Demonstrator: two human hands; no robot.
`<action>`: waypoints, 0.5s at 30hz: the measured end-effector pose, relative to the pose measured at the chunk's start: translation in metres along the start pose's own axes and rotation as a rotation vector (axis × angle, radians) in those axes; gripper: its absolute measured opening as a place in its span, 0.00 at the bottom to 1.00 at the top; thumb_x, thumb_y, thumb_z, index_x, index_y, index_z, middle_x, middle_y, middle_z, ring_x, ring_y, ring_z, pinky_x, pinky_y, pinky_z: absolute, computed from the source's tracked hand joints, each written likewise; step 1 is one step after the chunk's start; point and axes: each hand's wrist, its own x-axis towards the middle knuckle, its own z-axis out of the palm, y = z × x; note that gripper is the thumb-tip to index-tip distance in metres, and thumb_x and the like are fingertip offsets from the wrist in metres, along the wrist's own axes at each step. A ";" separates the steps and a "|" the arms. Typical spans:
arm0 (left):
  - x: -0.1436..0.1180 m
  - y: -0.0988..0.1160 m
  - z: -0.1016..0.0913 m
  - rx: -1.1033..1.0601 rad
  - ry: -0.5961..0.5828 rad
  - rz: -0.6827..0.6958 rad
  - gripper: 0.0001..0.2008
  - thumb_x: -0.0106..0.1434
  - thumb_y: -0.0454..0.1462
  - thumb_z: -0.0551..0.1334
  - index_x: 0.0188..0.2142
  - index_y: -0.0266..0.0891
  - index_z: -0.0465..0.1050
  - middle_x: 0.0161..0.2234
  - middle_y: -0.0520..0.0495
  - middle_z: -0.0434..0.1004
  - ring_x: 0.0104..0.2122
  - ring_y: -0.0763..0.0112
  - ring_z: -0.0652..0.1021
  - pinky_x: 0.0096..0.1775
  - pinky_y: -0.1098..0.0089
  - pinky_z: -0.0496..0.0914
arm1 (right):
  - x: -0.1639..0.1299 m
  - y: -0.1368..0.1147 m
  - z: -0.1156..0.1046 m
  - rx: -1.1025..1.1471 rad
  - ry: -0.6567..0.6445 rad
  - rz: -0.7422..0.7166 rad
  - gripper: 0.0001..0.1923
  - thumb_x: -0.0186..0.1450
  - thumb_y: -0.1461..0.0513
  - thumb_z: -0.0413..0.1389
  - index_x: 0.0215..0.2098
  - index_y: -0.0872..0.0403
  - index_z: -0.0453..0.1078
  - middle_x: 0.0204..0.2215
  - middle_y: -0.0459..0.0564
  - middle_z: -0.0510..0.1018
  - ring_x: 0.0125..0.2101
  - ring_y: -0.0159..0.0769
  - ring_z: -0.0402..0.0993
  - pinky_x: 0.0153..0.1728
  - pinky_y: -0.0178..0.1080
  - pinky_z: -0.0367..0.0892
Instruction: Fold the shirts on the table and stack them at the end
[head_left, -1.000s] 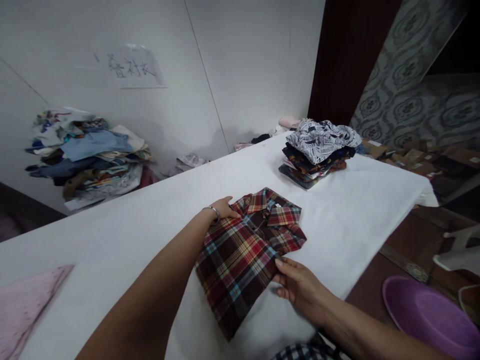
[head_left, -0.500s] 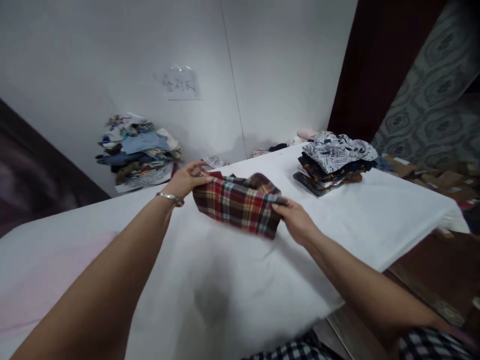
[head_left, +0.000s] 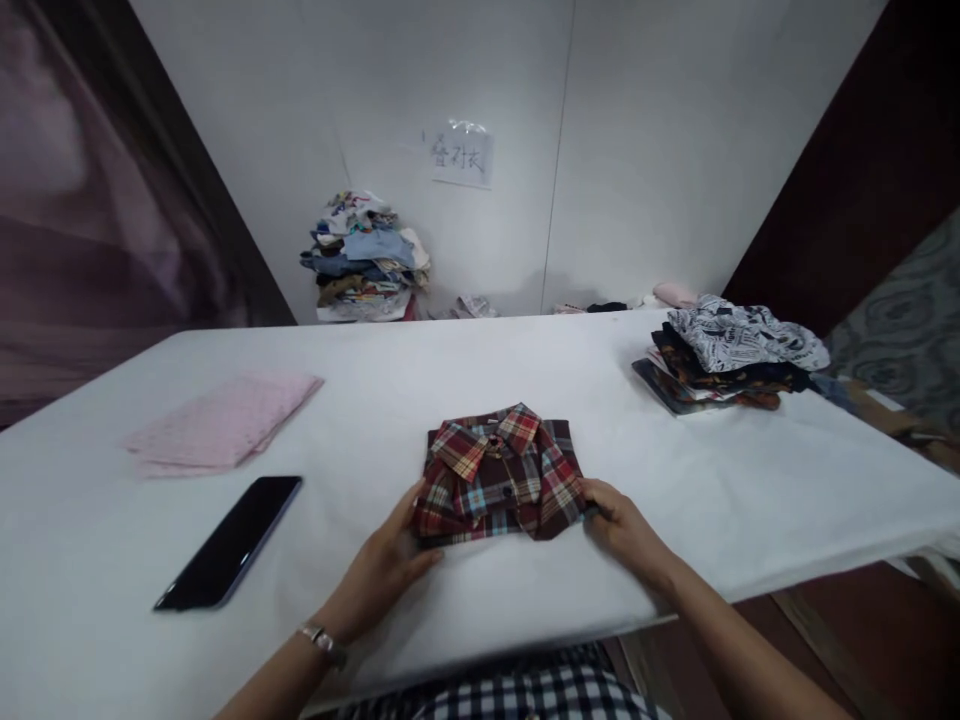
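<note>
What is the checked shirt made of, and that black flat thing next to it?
The plaid shirt looks like soft woven cloth, perhaps cotton flannel: matte, with limp folds and a floppy collar. The phone seems glass-fronted, since its dark face is smooth and shiny with reflections; its body material can't be told.

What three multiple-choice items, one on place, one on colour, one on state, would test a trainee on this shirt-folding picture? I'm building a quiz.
1. The phone lies:
A. left of the plaid shirt
B. on the stack of folded clothes
C. on the floor

2. The flat cloth beyond the phone is:
A. green
B. pink
C. black

3. The plaid shirt is:
A. hung up
B. spread open
C. folded, collar up

Answers:
1 A, it lies on the white table towards the left hand.
2 B, pale pink.
3 C, a compact fold between the left hand and right hand.
</note>
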 end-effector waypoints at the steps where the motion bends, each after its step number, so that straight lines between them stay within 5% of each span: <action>1: -0.001 0.000 0.001 -0.067 0.005 -0.027 0.41 0.55 0.43 0.64 0.65 0.45 0.47 0.56 0.42 0.71 0.54 0.58 0.73 0.55 0.56 0.67 | -0.004 -0.003 -0.001 0.046 0.005 0.033 0.25 0.50 0.69 0.49 0.44 0.50 0.75 0.49 0.48 0.75 0.51 0.43 0.68 0.55 0.46 0.59; 4: 0.012 0.009 -0.003 -0.271 0.032 -0.155 0.39 0.60 0.49 0.58 0.65 0.39 0.44 0.49 0.41 0.77 0.47 0.60 0.78 0.49 0.58 0.72 | -0.001 -0.016 -0.006 0.235 0.019 0.213 0.32 0.53 0.64 0.54 0.58 0.50 0.65 0.51 0.51 0.74 0.52 0.46 0.68 0.53 0.49 0.62; 8: 0.045 0.016 -0.003 -0.322 0.119 -0.310 0.35 0.60 0.51 0.57 0.61 0.35 0.53 0.41 0.41 0.80 0.40 0.62 0.80 0.43 0.61 0.75 | 0.029 -0.022 -0.005 0.187 0.180 0.319 0.33 0.58 0.53 0.58 0.60 0.54 0.62 0.43 0.52 0.79 0.46 0.45 0.73 0.49 0.48 0.65; 15: 0.072 0.027 0.016 -0.451 0.263 0.019 0.29 0.56 0.43 0.60 0.57 0.39 0.60 0.52 0.40 0.74 0.50 0.60 0.75 0.51 0.59 0.71 | 0.064 -0.012 0.013 0.015 0.334 0.134 0.24 0.58 0.54 0.56 0.51 0.55 0.69 0.37 0.50 0.78 0.38 0.40 0.73 0.43 0.43 0.68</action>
